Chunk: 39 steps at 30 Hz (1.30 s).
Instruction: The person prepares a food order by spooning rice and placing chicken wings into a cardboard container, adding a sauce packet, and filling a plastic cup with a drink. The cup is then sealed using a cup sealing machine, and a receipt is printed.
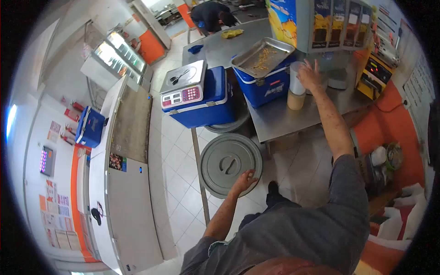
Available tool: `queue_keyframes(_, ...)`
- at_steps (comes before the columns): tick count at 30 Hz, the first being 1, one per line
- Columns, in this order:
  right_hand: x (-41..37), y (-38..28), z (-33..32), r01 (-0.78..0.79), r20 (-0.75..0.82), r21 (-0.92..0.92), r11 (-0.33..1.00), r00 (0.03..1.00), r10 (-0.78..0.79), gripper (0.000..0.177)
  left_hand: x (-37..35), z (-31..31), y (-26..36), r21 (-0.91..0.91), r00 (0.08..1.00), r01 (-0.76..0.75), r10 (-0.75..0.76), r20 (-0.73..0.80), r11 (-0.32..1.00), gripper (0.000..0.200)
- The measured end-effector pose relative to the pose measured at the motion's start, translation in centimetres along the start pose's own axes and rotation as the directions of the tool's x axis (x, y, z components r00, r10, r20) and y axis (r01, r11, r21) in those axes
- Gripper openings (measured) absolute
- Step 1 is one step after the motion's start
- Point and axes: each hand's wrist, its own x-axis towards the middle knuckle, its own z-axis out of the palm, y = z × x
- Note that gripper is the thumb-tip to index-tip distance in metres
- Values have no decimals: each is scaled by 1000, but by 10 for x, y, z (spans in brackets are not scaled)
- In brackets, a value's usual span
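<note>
Head view: a tall, pale, cloudy tube is seen on the metal table, right by a tan tub, and is reached by the right hand, its fingers spread, though whether it is touched cannot be told. The left hand is held over the edge of a round grey lid, fingers loosely apart. The tube is hemmed in by a blue cooler topped with a crumb-strewn tray.

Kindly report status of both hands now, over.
Right hand at tall translucent plastic cylinder, contact unclear. Left hand over round grey plastic lid. Blue plastic cooler close beside cylinder.
</note>
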Motion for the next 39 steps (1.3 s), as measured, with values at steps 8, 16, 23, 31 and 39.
queue_keyframes(8, -1, 12, -15, -133, -138, 314, 940, 973, 184, 25, 69, -72, 118, 179, 889, -403, 430, -156, 898, 45)
queue_keyframes(16, -100, -63, -120, 273, -297, 952, 142, 936, 191, 18, 46, -126, 318, 513, 367, -306, 597, -714, 802, 82)
queue_keyframes(23, -136, -69, -131, -17, 19, 998, -64, 999, 30, 22, 41, -118, 319, 439, 727, -244, 463, -507, 865, 71)
queue_keyframes(31, -73, 11, -116, 172, -395, 896, 409, 727, 561, 20, 34, -119, 201, 314, 829, -95, 250, -500, 945, 70)
queue_keyframes(39, 2, 23, 39, -23, 10, 246, 969, 1000, 21, 39, -91, -19, -39, -328, 781, 234, -378, -497, 915, 84)
